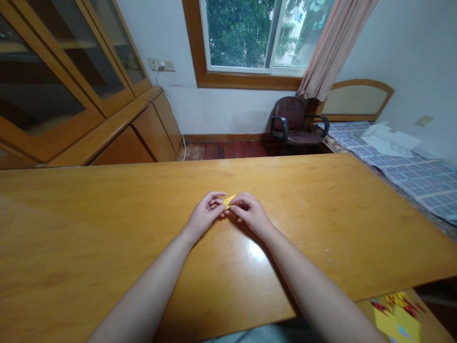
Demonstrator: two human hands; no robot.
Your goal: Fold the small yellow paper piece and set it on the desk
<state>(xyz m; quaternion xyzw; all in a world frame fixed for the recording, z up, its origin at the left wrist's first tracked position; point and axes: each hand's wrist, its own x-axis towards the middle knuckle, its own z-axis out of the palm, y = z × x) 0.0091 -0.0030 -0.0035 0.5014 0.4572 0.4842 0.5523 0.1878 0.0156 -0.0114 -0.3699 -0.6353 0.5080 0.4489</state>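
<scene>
A small piece of folded yellow paper [229, 201] is held just above the wooden table [107, 214], between my two hands. My left hand [209, 209] pinches its left side, with the thumb on the near edge and the other fingers curled behind. On the right side, the thumb and forefinger of my right hand [252, 209] close on the paper. Fingers cover part of it, so its full folded shape cannot be made out.
At the lower right, a lower surface bears yellow paper [396, 324] and several small red and yellow pieces [398, 301]. A brown armchair [291, 119] stands beyond the table, near a bed [400, 162]. Glass-door cabinets [71, 71] line the left wall.
</scene>
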